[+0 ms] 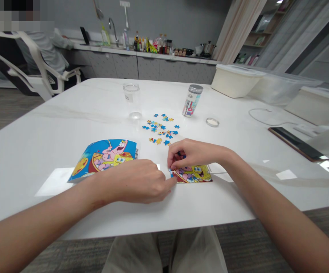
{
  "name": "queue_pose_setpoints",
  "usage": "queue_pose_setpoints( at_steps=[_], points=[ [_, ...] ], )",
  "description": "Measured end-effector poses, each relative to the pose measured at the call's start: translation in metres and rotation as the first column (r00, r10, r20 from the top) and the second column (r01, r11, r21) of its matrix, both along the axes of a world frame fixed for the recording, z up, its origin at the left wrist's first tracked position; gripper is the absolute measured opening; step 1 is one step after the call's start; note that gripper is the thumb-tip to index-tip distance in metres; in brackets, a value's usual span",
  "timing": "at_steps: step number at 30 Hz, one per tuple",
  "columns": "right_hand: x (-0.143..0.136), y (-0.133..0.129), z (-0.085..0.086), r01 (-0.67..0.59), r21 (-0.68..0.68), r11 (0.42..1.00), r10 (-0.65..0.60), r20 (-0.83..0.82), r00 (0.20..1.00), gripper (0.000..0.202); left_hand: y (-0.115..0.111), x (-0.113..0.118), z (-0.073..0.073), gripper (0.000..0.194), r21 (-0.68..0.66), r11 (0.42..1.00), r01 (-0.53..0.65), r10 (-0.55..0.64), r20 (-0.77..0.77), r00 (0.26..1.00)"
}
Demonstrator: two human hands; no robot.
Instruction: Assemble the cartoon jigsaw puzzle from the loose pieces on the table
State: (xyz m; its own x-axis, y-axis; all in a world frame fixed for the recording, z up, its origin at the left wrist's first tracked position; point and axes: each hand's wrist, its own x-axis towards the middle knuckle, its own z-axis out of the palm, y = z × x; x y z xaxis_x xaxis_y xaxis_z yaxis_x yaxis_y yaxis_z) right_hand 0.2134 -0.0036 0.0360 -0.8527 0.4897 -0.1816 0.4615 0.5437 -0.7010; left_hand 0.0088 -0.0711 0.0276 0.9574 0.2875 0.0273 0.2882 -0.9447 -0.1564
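Note:
A partly assembled jigsaw puzzle [197, 175] with cartoon figures lies near the table's front edge. My right hand [188, 153] arches over its left part, thumb and fingertips pinched on a small jigsaw piece [170, 171] at the left edge. My left hand [141, 182] is closed beside it, its index fingertip touching the puzzle's lower left edge; the other fingers are curled under and hidden. A picture sheet [103, 155] with the same cartoon lies curved on the left, partly behind my left forearm. Beyond my hands are several loose jigsaw pieces [160, 127], mostly blue and yellow.
A clear open jar [132, 102] and a printed canister [192, 101] stand behind the pieces, with a round lid [212, 122] nearby. On the right are a tablet [296, 144], a cable and storage boxes [235, 80]. A person sits back left near a counter.

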Motion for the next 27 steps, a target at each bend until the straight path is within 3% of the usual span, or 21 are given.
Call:
queue_pose_setpoints(
  at_steps=[8,16,24,27],
  points=[
    [0.003,0.001,0.001,-0.042,0.002,0.999,0.042,0.026,0.999,0.016,-0.001,0.0,0.002,0.013,-0.01,1.0,-0.013,0.013,-0.043,0.999],
    [0.004,0.001,0.003,-0.028,0.045,0.999,0.028,0.009,1.0,0.021,0.0,0.0,0.001,0.017,-0.03,1.0,0.003,-0.002,0.038,0.999],
    [0.01,0.008,0.004,0.188,0.079,0.979,-0.179,-0.104,0.978,0.019,0.004,-0.003,0.0,0.017,-0.033,0.999,0.008,-0.007,0.05,0.999],
    [0.01,0.015,-0.002,0.338,0.165,0.927,-0.309,-0.176,0.934,0.018,0.012,-0.009,-0.001,0.02,0.048,0.998,-0.048,0.049,0.0,0.999]
  ],
)
